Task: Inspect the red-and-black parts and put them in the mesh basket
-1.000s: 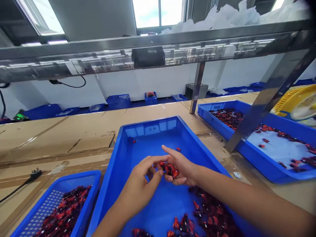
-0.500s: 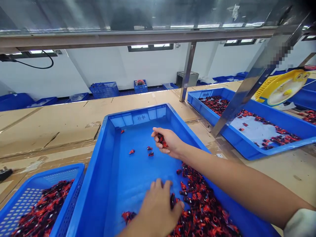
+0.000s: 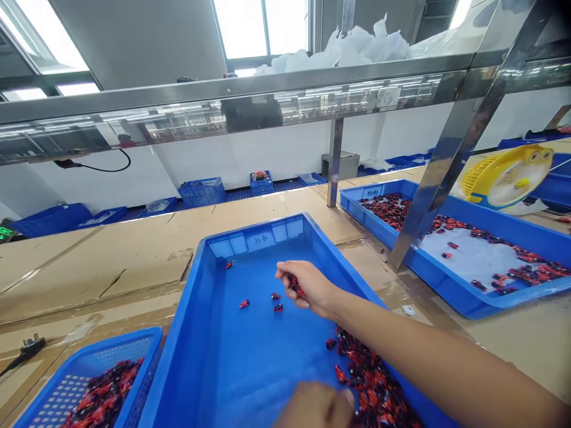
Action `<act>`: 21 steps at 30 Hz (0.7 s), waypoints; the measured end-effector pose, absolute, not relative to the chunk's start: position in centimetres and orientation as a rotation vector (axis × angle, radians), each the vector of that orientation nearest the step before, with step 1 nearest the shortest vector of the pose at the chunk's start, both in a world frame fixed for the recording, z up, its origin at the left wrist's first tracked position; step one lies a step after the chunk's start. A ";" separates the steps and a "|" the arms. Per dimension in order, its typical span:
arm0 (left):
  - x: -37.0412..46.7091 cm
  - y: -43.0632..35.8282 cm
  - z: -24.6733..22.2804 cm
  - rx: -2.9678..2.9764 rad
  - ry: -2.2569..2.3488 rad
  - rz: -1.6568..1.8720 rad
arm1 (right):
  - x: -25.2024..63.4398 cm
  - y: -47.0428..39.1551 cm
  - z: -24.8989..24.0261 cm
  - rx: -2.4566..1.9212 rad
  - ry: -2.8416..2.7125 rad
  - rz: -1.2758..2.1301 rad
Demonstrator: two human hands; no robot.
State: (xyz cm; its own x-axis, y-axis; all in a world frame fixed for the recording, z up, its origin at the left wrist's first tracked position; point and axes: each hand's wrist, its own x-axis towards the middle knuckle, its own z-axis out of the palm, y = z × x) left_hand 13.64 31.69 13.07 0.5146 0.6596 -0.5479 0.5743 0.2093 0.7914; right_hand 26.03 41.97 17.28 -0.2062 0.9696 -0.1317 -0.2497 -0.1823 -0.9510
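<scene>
At the bottom centre of the frame, the left hand (image 3: 314, 407) is a blur beside the heap of small, glossy red-and-black pieces (image 3: 375, 386); whether its fingers are spread or pinching something, I cannot tell. The heap fills the lower right of a deep, rectangular blue plastic tray (image 3: 167, 348). At the lower left, just beside that tray, a blue plastic basket with perforated walls (image 3: 66, 386) holds more such pieces. In the centre of the frame, the right hand (image 3: 314, 289) is raised over the tray, its fingers curled around a small handful of red-and-black pieces (image 3: 295, 286). Left of it, three loose pieces (image 3: 244, 304) lie apart on the tray floor, and another (image 3: 229, 265) is near the far left corner. The counter (image 3: 134, 255) is covered in taped brown cardboard, with a black three-pin plug (image 3: 31, 349) at its left edge. At the right, behind a slanting shiny metal post (image 3: 439, 169), a second blue plastic tray (image 3: 468, 306) carries similar pieces; a yellow plastic wheel-shaped object (image 3: 508, 176) stands beyond it
</scene>
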 end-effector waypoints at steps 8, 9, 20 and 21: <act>8.4 37.6 18.9 1.119 1.139 0.669 | 26.1 41.1 18.7 -0.998 -1.428 1.117; 7.9 37.8 18.9 1.126 1.143 0.743 | 25.8 40.6 19.0 -0.995 -1.506 1.043; 8.3 37.3 18.3 0.911 0.988 0.850 | 23.7 37.0 19.4 -0.955 -1.923 0.574; 8.3 37.3 18.2 0.889 0.990 0.842 | 23.7 36.7 19.4 -0.938 -1.944 0.531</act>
State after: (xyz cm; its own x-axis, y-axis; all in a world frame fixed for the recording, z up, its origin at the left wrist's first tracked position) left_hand 8.31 37.30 18.22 0.3160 0.8911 -0.3256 -0.1788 0.3930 0.9020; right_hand 23.65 36.73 19.39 -0.3207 0.7829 0.5331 0.4033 0.6221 -0.6711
